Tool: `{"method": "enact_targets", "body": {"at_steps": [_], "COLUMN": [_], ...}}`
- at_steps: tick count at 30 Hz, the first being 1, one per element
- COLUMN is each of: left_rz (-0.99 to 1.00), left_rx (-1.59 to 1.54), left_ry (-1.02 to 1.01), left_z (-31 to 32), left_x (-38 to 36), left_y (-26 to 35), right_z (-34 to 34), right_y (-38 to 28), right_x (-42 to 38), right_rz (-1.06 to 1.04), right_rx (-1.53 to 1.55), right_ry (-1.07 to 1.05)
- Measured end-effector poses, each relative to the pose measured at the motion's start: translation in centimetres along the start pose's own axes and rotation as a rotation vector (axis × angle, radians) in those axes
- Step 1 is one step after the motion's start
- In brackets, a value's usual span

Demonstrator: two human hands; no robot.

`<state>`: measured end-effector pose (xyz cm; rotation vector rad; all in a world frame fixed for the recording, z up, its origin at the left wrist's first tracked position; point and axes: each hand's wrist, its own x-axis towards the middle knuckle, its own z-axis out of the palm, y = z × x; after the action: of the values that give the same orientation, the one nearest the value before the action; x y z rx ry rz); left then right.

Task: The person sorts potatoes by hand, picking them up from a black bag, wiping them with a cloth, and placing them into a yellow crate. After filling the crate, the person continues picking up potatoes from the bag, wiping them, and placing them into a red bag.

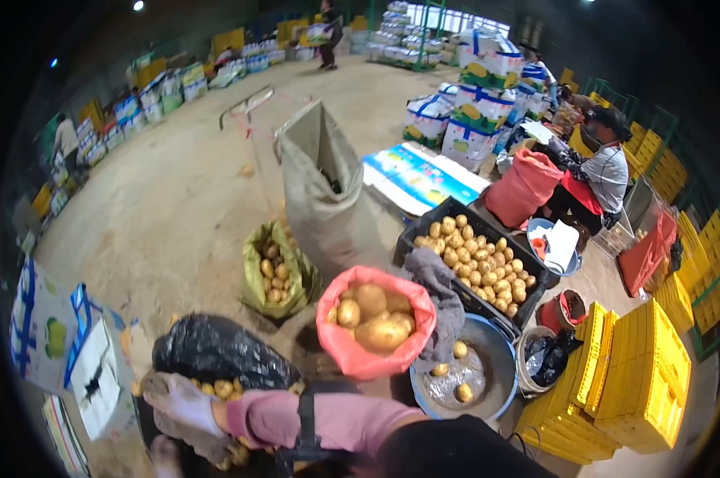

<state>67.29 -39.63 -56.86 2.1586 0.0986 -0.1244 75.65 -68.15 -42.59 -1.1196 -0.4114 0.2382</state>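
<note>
Gloved left hand (181,402), fingers spread, rests on lumpy potatoes (223,389) beside crinkled black plastic bag (217,354).

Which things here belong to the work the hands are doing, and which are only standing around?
In use: gloved left hand on small potatoes beside black bag; red sack of large potatoes.

Standing around: yellow crates, grey sack, metal basin.

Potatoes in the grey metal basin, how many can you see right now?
3. One potato lies near the basin's back rim, one at its left edge beside the red mesh bag, one toward the front. The bag may hide more.
</note>
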Motion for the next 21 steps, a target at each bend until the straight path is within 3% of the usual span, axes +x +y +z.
{"method": "enact_targets", "body": {"at_steps": [1, 3, 6, 8, 9, 13, 16, 17, 19, 21], "left_rz": [0.174, -0.042, -0.125, -0.16, -0.169, -0.167, -0.169, -0.174, -0.183, -0.194], "left_rx": [0.07, 0.234, 0.446, 0.541, 0.571, 0.65, 0.693, 0.695, 0.668, 0.609], "left_ry": [-0.041, -0.08, -0.139, -0.181, -0.197, -0.27, -0.351, -0.383, -0.438, -0.445], "left_z": [1.7, 3.7, 6.9, 8.9, 9.9, 13.1, 16.6, 17.5, 19.3, 21.0], "left_x": [2.0, 5.9, 10.5, 12.9, 14.0, 16.8, 16.2, 15.2, 13.1, 11.5], "left_y": [-3.1, -0.4, -0.2, -0.9, -1.2, -3.3, -4.9, -5.2, -5.0, -4.5], "right_z": [-0.2, -0.3, -1.9, -3.6, -3.1, -4.8, -5.1, -6.4, -5.6, -4.9], "right_y": [-0.3, -1.1, -3.0, -6.2, -5.9, -5.5, -8.6, -5.9, -3.9, -6.6], "right_x": [0.3, 0.1, -0.6, -1.7, -1.4, -1.8, -2.7, -2.7, -2.9, -3.3], "right_rz": [-0.016, -0.093, -0.144, -0.079, -0.125, -0.225, 0.008, -0.005, 0.006, 0.009], "right_rx": [-0.027, 0.036, 0.099, -0.062, 0.185, -0.192, -0.186, -0.028, 0.2, 0.116], "right_ry": [0.044, 0.088, 0.028, 0.02, 0.035, 0.089, 0.117, -0.025, -0.07, -0.007]}}
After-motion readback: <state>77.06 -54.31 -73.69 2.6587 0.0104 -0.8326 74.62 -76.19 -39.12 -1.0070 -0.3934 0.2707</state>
